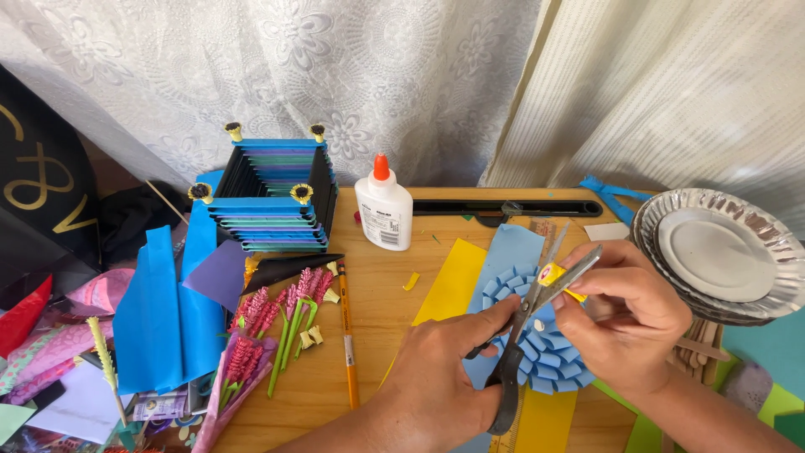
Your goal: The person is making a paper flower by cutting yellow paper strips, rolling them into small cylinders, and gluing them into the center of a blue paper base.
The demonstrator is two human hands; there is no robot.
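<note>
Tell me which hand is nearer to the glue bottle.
Left. The left hand, gripping the scissors, sits below and just right of the glue bottle. The right hand, pinching a small yellow paper piece, lies farther right, beside the stack of silver paper plates.

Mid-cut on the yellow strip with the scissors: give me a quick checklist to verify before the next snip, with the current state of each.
1. Left hand grips the scissors by the handles: ok.
2. Blades open around the yellow strip: ok.
3. Right hand pinches the strip firmly: ok.
4. Right fingers away from the blades: not ok, they sit right beside them.
5. Blue paper flower out from under the cut: not ok, it lies directly below.
6. Cut line marked on strip: cannot tell.
</note>
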